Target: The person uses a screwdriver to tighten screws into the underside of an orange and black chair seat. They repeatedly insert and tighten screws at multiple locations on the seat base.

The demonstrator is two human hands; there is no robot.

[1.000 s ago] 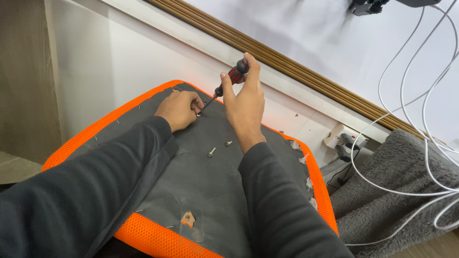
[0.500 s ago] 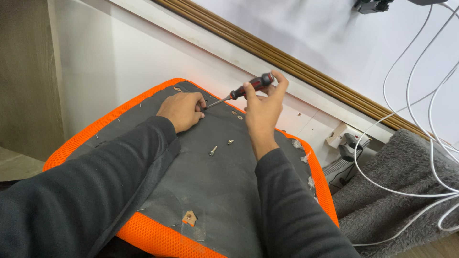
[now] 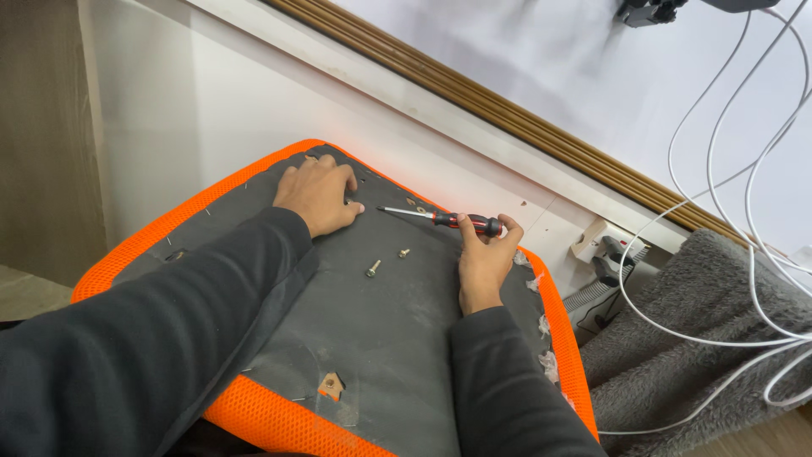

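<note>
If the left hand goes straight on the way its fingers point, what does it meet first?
Probably the orange rim of the seat cushion, then the white wall. The left hand lies flat on the grey fabric; depth is unclear.

Single head-worn view, steeply downward, close over an orange-rimmed seat pad [image 3: 169, 228].

I see a slim red-and-black-handled screwdriver [image 3: 444, 218] lying nearly flat, its thin metal shaft pointing left over the dark grey fabric underside of an orange-rimmed mesh seat cushion [image 3: 381, 338]. Two small silver screws [image 3: 373, 268] lie loose on that fabric, near each other.
</note>
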